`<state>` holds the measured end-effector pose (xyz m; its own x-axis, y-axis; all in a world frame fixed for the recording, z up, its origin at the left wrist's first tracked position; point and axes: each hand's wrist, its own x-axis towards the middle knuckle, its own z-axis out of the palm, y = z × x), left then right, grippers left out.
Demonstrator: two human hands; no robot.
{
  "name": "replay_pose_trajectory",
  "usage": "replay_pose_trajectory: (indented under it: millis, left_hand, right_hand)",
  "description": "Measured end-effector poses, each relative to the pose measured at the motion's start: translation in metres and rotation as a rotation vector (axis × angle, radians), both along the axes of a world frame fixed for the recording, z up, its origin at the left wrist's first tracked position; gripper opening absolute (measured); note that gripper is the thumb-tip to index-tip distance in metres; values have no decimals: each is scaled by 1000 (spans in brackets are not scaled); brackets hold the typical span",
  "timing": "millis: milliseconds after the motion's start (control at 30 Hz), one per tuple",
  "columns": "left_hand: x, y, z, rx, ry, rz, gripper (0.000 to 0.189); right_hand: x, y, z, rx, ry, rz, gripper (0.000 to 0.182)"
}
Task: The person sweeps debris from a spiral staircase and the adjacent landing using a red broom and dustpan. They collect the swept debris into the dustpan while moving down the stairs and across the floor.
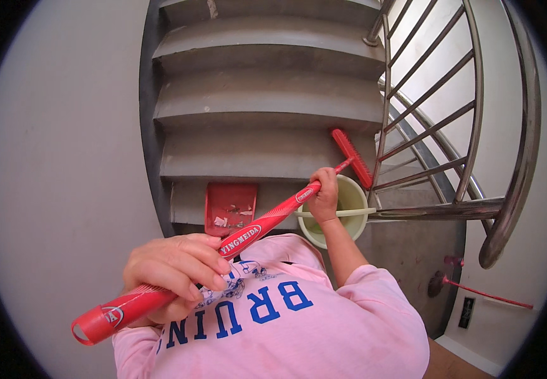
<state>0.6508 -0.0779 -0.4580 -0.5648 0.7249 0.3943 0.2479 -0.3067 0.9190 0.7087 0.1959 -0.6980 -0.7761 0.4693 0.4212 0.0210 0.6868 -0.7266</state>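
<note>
A red broom slants across the view, its handle running from lower left to upper right. My left hand wraps around the thick upper part of the handle, in front of my pink shirt. Farther down the shaft, my right hand grips it, above a pale green bucket. The broom's red head lies on a stair tread by the railing, bristles facing right. A red dustpan holds several paper scraps; the broom handle and my left hand overlap its near end.
Grey stairs fill the middle. A metal railing bounds their right side, a white wall their left. At the far right, a red-handled tool with a dark head is near the wall, beside a dark wall plate.
</note>
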Motion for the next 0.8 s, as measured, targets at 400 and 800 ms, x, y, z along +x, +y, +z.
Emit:
replay_pose_trajectory:
  millis: [400, 800]
  left_hand:
    - [-13, -17, -18, 23, -115, 175, 18]
    - [-4, -56, 8, 12, -52, 392, 16]
  right_hand:
    - [-30, -10, -25, 47, -49, 146, 17]
    - [-58, -64, -8, -29, -49, 361, 18]
